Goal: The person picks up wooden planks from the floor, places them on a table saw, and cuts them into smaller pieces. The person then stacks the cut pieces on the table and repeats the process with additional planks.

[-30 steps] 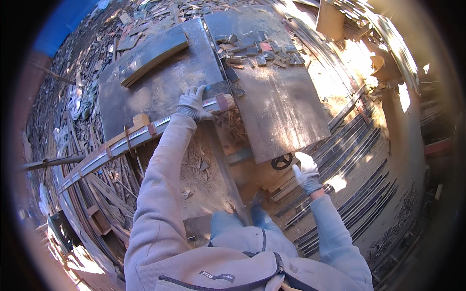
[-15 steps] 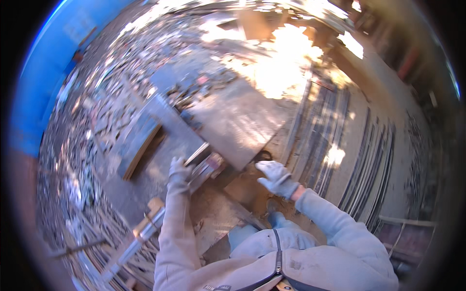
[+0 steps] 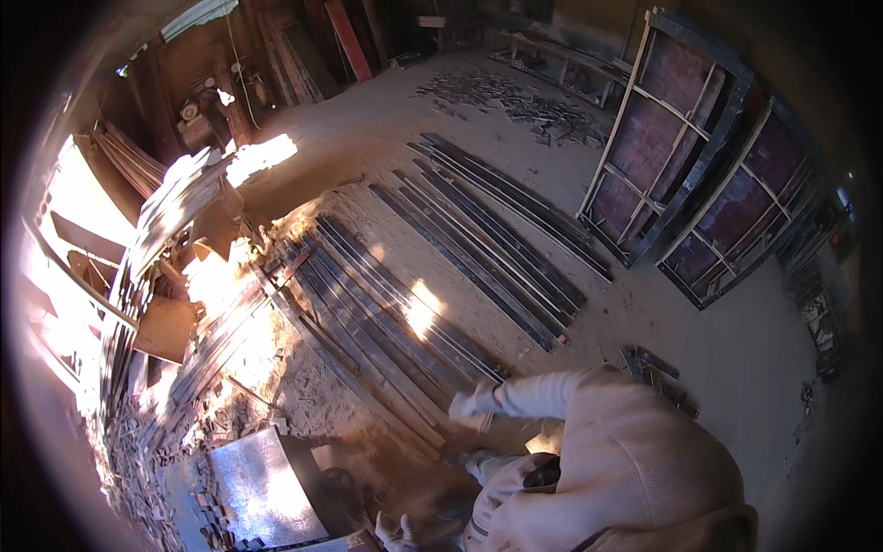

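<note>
My right hand (image 3: 473,404), in a pale glove, reaches out over the near ends of long dark wooden strips (image 3: 391,313) lying side by side on the ground. A small light-coloured piece (image 3: 486,422) shows just under it; whether the fingers hold that piece is too blurred to tell. Low in the view, my left hand (image 3: 395,534), also gloved, is open with its fingers apart, close to the corner of a work table. On that table's far side lies a flat metal sheet (image 3: 267,488), bright with sunlight.
More long strips (image 3: 487,248) lie beyond in a second group. Framed panels (image 3: 653,129) lean at the right. Wood scraps (image 3: 524,101) are scattered at the back. Boards and offcuts (image 3: 166,322) are heaped in sunlight at the left. A short dark stack (image 3: 658,377) lies near my right elbow.
My view has swung right, from the work table to the strips on the ground. My right arm now stretches over them; my left hand is away from the wooden piece beside it earlier.
</note>
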The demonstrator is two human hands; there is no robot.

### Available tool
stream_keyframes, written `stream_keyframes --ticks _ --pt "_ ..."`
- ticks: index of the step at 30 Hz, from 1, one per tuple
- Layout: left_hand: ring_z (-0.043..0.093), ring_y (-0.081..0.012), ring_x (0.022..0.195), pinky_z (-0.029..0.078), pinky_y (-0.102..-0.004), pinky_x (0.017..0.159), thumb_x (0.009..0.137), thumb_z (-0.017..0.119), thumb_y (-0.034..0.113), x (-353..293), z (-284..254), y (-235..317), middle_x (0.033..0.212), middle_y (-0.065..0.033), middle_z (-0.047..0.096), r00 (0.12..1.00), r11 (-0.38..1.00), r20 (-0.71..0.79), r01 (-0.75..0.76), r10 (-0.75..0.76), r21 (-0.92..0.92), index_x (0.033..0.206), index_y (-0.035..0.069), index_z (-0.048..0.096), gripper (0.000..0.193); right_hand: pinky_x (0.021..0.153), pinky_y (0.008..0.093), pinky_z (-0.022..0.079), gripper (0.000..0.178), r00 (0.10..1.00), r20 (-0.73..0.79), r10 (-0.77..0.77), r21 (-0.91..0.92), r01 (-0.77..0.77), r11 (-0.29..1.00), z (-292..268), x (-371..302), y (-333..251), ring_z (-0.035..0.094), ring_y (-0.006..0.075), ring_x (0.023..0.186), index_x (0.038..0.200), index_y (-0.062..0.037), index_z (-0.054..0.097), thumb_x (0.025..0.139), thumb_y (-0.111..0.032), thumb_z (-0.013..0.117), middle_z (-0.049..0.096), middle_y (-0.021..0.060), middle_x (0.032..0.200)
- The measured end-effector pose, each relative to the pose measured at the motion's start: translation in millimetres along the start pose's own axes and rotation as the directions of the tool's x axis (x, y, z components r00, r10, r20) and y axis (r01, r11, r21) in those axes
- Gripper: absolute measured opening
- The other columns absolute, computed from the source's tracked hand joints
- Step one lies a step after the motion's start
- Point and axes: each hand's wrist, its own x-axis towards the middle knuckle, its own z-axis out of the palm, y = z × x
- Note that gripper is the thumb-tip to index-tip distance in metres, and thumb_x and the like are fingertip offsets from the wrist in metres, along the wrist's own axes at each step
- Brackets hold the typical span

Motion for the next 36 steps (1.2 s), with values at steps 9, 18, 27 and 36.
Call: stream_keyframes --ticks 9,18,27,36 --pt "0.068 -0.0180 0.085 0.055 -0.0311 0.077 0.108 0.067 0.035 -22 93 70 0.093 -0.0047 0.073 0.785 0.988 0.602 0.138 -0.148 0.063 0.116 0.004 0.073 0.032 0.100 0.0478 0.063 0.053 0.384 -0.755 -0.532 0.285 0.922 0.262 -444 -164 -67 0.074 0.0343 0.115 0.141 0.0023 0.059 0.105 -0.035 0.070 0.072 0.0221 0.130" --pt "0.064 -0.0188 0.077 0.052 -0.0367 0.078 0.111 0.054 0.047 -156 173 -28 0.078 -0.0057 0.072 0.738 0.929 0.594 0.122 -0.319 0.349 0.088 0.004 0.074 0.053 0.077 0.0399 0.058 0.027 0.652 -0.681 0.333 0.235 -0.235 0.943 -27 -270 519 0.073 0.0235 0.085 0.117 -0.0055 0.075 0.100 -0.027 0.075 0.078 0.0115 0.103" --pt "0.067 -0.0204 0.076 0.053 -0.0356 0.078 0.105 0.062 0.037 -212 255 -32 0.067 -0.0059 0.069 0.430 0.781 0.702 0.013 -0.568 0.624 0.107 0.003 0.073 0.036 0.100 0.0489 0.053 0.051 0.466 -0.371 0.803 0.412 -0.693 0.592 40 -504 791 0.070 0.0378 0.110 0.127 -0.0040 0.072 0.097 -0.045 0.072 0.072 0.0219 0.126" --pt "0.069 -0.0224 0.096 0.054 -0.0378 0.094 0.104 0.053 0.017 -226 458 5 0.102 -0.0126 0.077 0.309 0.876 0.872 -0.185 -0.379 0.446 0.118 0.004 0.070 0.026 0.097 0.0467 0.059 0.057 0.508 -0.414 0.755 0.735 -0.303 0.607 -59 -375 799 0.077 0.0371 0.105 0.116 -0.0029 0.077 0.089 -0.052 0.079 0.080 0.0212 0.110"
